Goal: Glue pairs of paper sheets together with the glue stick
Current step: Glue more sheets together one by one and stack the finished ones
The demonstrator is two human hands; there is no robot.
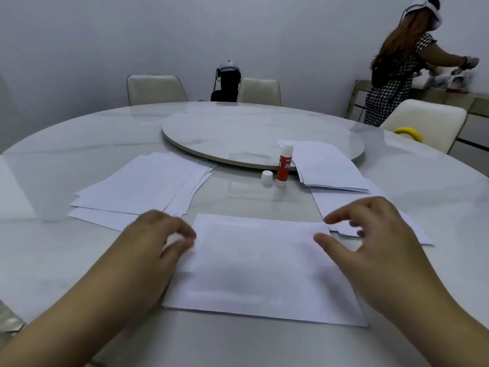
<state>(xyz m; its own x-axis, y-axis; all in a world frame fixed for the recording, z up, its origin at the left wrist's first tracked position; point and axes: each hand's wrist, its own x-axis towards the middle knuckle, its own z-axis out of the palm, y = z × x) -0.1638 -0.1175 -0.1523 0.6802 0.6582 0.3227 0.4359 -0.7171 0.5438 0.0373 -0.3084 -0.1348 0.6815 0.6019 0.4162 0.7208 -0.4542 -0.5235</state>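
A white rectangular paper sheet (262, 268) lies flat on the near part of the round white marble-look table (66, 160), directly in front of the person. The left hand (150, 250) sits at the sheet's left edge with its fingers loosely curled, fingertips at or just over the far-left corner; whether they pinch the paper or only touch it cannot be told. The right hand (370, 245) hovers at the sheet's right edge, fingers spread and relaxed, thumb over the far-right corner; it holds nothing that can be seen.

To the far left of the sheet, a loose fanned pile of white paper sheets (140, 186) spreads across the table, its near corner close to the left hand. To the right, more white sheets (412, 229) lie partly under the right hand, and farther off a neater stack of white paper (328, 168) rests partly on the edge of the round marble-look turntable (238, 133) at the table's centre.

The red-and-white glue stick (284, 165) stands upright between the two piles, well apart from both hands, just left of the neat stack. Its small white cap (266, 178) stands on the table just beside it, to its left.

Cream chairs (156, 88) stand at the far side. At the far right, another person in a black-and-white patterned dress (391, 75) stands at a sideboard, back turned.
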